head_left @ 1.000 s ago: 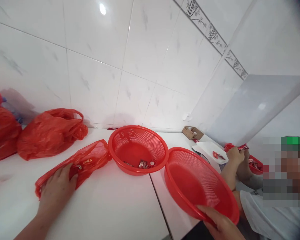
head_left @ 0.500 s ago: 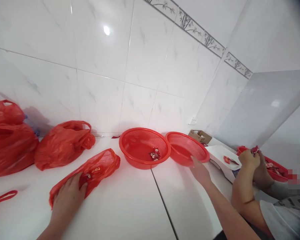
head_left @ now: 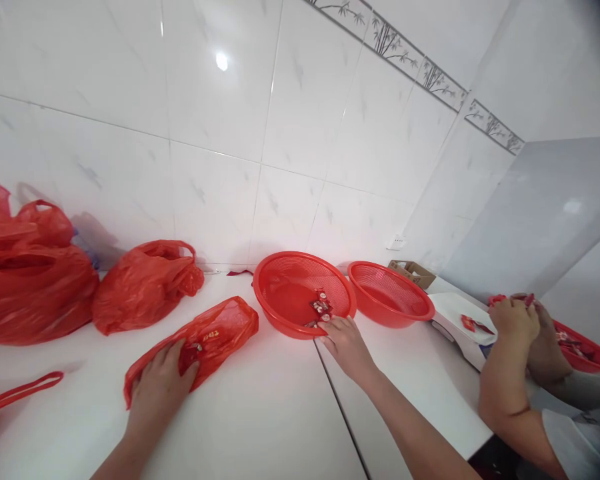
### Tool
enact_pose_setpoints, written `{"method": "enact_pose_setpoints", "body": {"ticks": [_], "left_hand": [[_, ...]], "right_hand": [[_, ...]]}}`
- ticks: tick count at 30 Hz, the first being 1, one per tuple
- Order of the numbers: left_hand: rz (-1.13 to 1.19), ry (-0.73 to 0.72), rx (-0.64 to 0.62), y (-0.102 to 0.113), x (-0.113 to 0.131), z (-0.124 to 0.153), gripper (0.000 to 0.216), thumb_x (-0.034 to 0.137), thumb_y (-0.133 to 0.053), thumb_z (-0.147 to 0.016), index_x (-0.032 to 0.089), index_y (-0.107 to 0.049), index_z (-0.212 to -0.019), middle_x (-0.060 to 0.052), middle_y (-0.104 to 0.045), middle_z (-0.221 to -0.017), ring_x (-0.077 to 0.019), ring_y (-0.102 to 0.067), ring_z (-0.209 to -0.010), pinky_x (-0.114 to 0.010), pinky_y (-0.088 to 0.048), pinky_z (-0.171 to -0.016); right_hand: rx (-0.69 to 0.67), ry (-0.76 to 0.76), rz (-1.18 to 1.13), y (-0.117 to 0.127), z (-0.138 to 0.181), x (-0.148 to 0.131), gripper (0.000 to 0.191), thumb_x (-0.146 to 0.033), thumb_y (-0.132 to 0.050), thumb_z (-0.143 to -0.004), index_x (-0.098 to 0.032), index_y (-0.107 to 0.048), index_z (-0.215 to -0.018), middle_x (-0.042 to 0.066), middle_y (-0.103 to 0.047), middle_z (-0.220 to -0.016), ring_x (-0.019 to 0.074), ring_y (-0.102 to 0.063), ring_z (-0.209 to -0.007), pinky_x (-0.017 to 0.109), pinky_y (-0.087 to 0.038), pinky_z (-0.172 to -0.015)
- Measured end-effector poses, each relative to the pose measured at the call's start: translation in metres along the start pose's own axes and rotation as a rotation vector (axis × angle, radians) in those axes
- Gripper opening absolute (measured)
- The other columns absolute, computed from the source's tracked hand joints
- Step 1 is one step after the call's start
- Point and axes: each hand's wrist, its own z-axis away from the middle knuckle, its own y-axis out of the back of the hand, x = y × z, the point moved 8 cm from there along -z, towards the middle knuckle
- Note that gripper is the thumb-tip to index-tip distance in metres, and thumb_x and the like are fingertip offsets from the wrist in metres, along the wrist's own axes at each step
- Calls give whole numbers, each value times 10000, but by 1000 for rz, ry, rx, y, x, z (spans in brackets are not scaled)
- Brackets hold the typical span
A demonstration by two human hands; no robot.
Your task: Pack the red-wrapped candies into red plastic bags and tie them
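Note:
My left hand [head_left: 163,377] rests curled over a thin red plastic bag [head_left: 220,333] that lies on the table, and it grips the bag. A small dark red wrapped packet [head_left: 189,355] shows beside its thumb, at the bag. My right hand [head_left: 347,343] reaches over the near rim of a red mesh basket [head_left: 280,313], its fingers partly extended beside several small red-and-white wrapped packets [head_left: 321,305]. Its fingertips are partly hidden, and I see nothing held in them.
A second red basket [head_left: 390,297] stands to the right, before a cardboard box [head_left: 413,272] and a white scale [head_left: 455,313] with a red packet on it. At far right a co-worker's hands [head_left: 517,320] hold a packet. Filled red bags [head_left: 145,287] stand at left.
My right hand has moved left from the second basket to the near rim of the first one. My left hand stays on the bag. The view has shifted slightly left.

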Motion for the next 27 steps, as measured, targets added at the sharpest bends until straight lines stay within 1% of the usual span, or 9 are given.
{"method": "enact_pose_setpoints", "body": {"ticks": [4, 9, 12, 14, 17, 19, 21, 25, 27], "left_hand": [[5, -35, 39, 4, 7, 0, 579, 447, -450, -807, 202, -418, -1330, -126, -441, -1391, -366, -406, -1263, -570, -337, -1008], [14, -224, 130, 10, 23, 5, 498, 440, -449, -823, 213, -479, -1265, -113, -469, -1361, -317, -428, -1255, -496, -342, -1046], [34, -320, 198, 20, 35, 14, 465, 453, -420, -836, 205, -523, -1215, -99, -500, -1321, -281, -465, -1219, -433, -357, -1049], [48, -348, 189, 23, 42, 19, 446, 458, -409, -841, 216, -537, -1193, -80, -538, -1279, -261, -501, -1175, -414, -378, -1030], [38, -387, 113, 17, 49, 25, 425, 461, -414, -840, 243, -547, -1180, -49, -594, -1211, -250, -531, -1124, -412, -401, -996], [27, -448, 79, 11, 54, 28, 411, 456, -419, -838, 251, -561, -1165, -31, -618, -1179, -246, -533, -1118, -413, -385, -1008], [29, -522, 82, 9, 60, 32, 398, 444, -409, -845, 252, -577, -1150, -21, -630, -1163, -238, -540, -1109, -409, -364, -1027], [69, -583, 174, 19, 65, 39, 367, 419, -387, -868, 242, -615, -1094, -33, -637, -1138, -234, -556, -1083, -381, -409, -981], [92, -596, 219, 27, 65, 42, 339, 400, -395, -874, 235, -626, -1060, -38, -636, -1126, -228, -562, -1072, -366, -431, -953]], "right_hand": [[9, 37, -22, 13, 38, -25, 307, -196, -483, -893, -229, -575, -1184, 53, -615, -941, 196, -576, -900, 494, -375, -995], [-29, -3, -23, 36, 96, -45, 333, -248, -479, -905, -227, -551, -1229, 71, -599, -936, 199, -563, -850, 378, -492, -787], [-88, -48, -32, 50, 121, -49, 333, -285, -490, -905, -249, -560, -1229, 70, -609, -962, 193, -573, -854, 354, -494, -767], [-138, -87, -40, 60, 134, -50, 340, -305, -477, -912, -258, -562, -1239, 72, -621, -963, 194, -584, -858, 347, -496, -763], [-243, -165, -74, 73, 148, -46, 345, -359, -473, -911, -267, -591, -1221, 84, -643, -1003, 215, -602, -907, 357, -497, -791], [-338, -233, -157, 79, 155, -38, 336, -402, -482, -900, -286, -621, -1184, 73, -651, -1062, 222, -606, -974, 349, -491, -838], [-386, -335, -248, 84, 157, -18, 342, -422, -474, -899, -302, -615, -1187, 53, -641, -1133, 215, -591, -1047, 333, -473, -889], [-360, -558, -243, 83, 151, 52, 411, -390, -514, -855, -252, -573, -1237, 72, -603, -1219, 218, -582, -1080, 340, -460, -907], [-455, -569, -149, 67, 148, 82, 534, -323, -635, -742, -239, -552, -1263, 89, -559, -1278, 241, -555, -1126, 355, -435, -937]]}}
